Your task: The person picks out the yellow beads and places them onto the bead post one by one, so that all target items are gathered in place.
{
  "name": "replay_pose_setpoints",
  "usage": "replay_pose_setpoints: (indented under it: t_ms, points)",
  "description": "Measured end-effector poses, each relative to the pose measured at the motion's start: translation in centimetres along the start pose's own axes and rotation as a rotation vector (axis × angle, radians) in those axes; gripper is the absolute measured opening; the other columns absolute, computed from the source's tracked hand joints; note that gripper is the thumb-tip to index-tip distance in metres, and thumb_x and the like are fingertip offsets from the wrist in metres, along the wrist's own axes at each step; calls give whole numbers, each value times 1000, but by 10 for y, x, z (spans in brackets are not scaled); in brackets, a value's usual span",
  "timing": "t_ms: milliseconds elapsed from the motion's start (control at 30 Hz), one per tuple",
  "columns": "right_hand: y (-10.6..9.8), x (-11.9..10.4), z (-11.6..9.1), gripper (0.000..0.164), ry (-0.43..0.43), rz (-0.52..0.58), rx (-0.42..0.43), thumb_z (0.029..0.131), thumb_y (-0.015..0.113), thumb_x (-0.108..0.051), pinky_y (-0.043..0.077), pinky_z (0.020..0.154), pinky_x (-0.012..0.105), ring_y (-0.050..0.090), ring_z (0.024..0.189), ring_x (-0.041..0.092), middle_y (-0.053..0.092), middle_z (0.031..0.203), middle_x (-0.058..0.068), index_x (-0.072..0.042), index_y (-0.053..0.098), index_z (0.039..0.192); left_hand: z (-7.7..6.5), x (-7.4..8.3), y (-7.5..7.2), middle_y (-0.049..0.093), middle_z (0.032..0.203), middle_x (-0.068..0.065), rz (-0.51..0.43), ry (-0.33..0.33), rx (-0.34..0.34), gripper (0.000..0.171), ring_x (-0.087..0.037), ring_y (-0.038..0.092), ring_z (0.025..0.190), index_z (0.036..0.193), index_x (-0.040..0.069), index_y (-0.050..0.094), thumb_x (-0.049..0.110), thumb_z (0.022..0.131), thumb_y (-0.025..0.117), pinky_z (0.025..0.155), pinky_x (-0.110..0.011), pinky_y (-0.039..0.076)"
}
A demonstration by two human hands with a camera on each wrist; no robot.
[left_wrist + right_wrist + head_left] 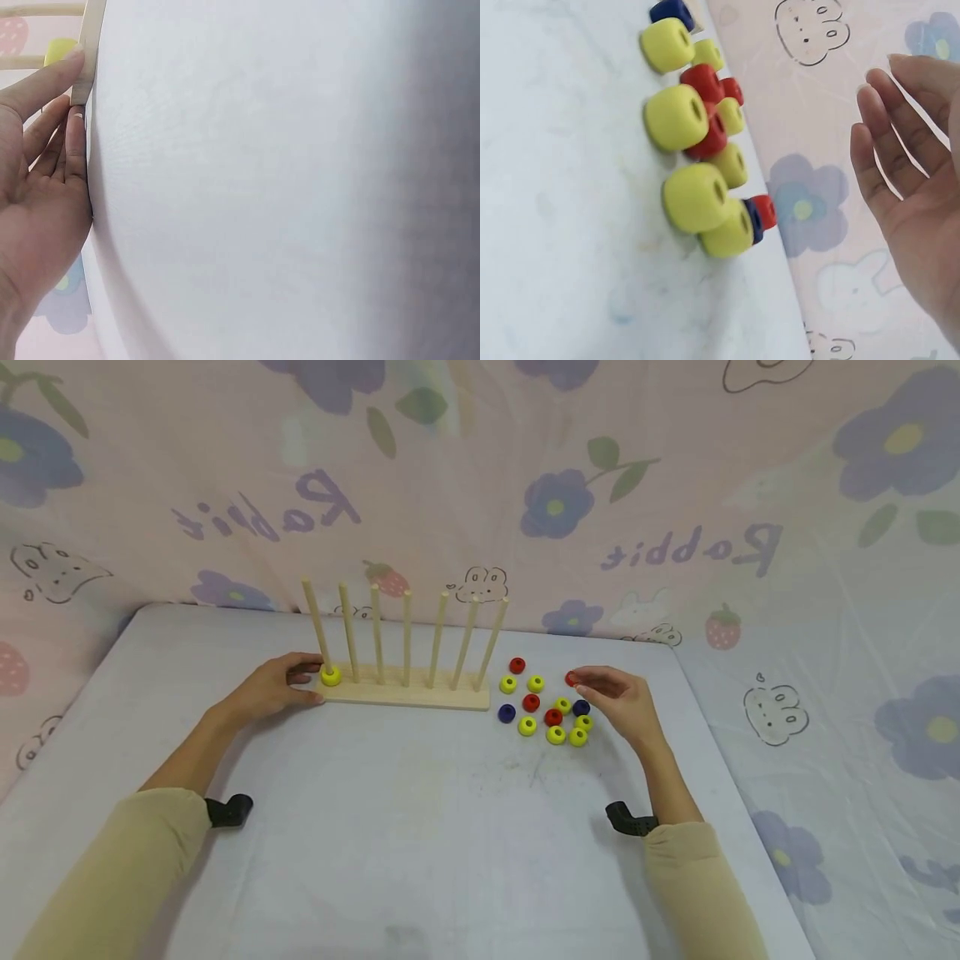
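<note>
A wooden peg stand (420, 696) with several upright pegs lies across the table. One yellow bead (331, 676) sits at the foot of its leftmost peg. My left hand (273, 687) grips the left end of the base, thumb at the front edge and fingers round the end; the left wrist view shows the thumb close to the yellow bead (60, 52). Over the far right of the loose beads hovers my right hand (618, 697), fingers spread and holding nothing in the right wrist view. The nearest bead to its fingertips in the head view is a red bead (572, 678), partly covered.
Loose yellow beads (527, 726), red beads (531, 702) and dark blue beads (507, 714) lie grouped right of the stand. A white cloth (375, 843) covers the table. Behind it hangs a patterned curtain (450, 468). A black strap piece (630, 820) is on each wrist.
</note>
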State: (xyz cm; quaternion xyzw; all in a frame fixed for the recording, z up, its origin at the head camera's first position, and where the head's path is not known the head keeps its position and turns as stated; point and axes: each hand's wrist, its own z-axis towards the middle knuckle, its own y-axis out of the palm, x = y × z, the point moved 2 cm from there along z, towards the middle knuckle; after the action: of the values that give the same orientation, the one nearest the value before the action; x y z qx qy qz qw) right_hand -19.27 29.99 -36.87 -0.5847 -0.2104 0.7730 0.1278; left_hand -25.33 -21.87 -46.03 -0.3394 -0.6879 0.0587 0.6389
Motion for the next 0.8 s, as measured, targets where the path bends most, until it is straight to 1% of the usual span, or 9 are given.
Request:
replay_pose_setpoints:
  t_ms: [33, 133, 267, 367, 500, 600, 667, 700, 800]
  points:
    - [0, 3, -2, 26, 4, -14, -1, 93, 67, 1, 54, 87, 15, 69, 98, 15, 65, 115, 31, 11, 65, 117, 0, 0, 0, 39, 152, -25, 0, -1, -1, 79, -43, 41, 135, 152, -1, 33, 15, 88, 77, 115, -53, 32]
    - [-3, 23, -8, 26, 15, -33, -4, 92, 67, 2, 53, 86, 15, 68, 99, 17, 66, 114, 29, 9, 66, 117, -1, 0, 1, 38, 152, -26, -3, -1, -6, 79, -44, 41, 135, 152, -1, 32, 13, 88, 76, 115, -53, 32]
    - [-9, 50, -15, 25, 35, -86, 3, 94, 66, -2, 52, 87, 13, 65, 100, 12, 68, 114, 23, 3, 68, 119, 0, 1, 1, 39, 151, -26, -5, 14, -5, 78, -44, 41, 135, 151, -1, 34, 13, 88, 77, 114, -54, 33]
    - [-14, 60, -20, 26, 59, -135, 7, 95, 67, -8, 51, 87, 12, 63, 102, 8, 69, 115, 19, -1, 69, 120, 1, 2, 0, 39, 151, -26, -10, 32, -1, 77, -44, 41, 135, 151, -1, 34, 14, 88, 77, 114, -53, 33]
    - [-20, 70, -27, 27, 93, -153, -2, 95, 68, -11, 51, 86, 12, 64, 104, 14, 69, 117, 16, -3, 69, 120, 3, 3, 0, 39, 151, -25, -9, 47, -5, 77, -43, 41, 136, 151, -2, 34, 15, 88, 77, 115, -51, 33]
    - [-21, 78, -31, 26, 121, -146, -18, 95, 69, -12, 51, 87, 12, 63, 106, 16, 69, 118, 14, -4, 70, 119, 2, 2, 1, 39, 152, -25, -1, 34, -3, 77, -43, 41, 136, 151, -2, 34, 14, 89, 76, 115, -51, 32]
    - [-20, 82, -32, 25, 146, -141, -30, 95, 69, -12, 51, 87, 12, 63, 106, 14, 69, 119, 13, -5, 70, 119, 1, 1, 1, 38, 152, -26, 4, 23, 1, 76, -44, 41, 136, 151, -2, 34, 12, 89, 75, 115, -52, 32]
    - [-20, 84, -33, 26, 154, -140, -40, 95, 68, -12, 51, 87, 12, 63, 108, 16, 69, 120, 13, -5, 69, 120, 0, 1, 1, 38, 152, -26, 1, 19, 1, 76, -44, 40, 136, 151, -2, 34, 12, 89, 75, 115, -53, 32]
    - [-18, 88, -34, 27, 161, -155, -60, 95, 68, -12, 51, 87, 12, 63, 107, 17, 69, 120, 13, -4, 69, 121, -1, 0, 0, 38, 152, -26, -1, 19, 1, 76, -45, 40, 136, 151, -2, 34, 12, 89, 75, 115, -53, 32]
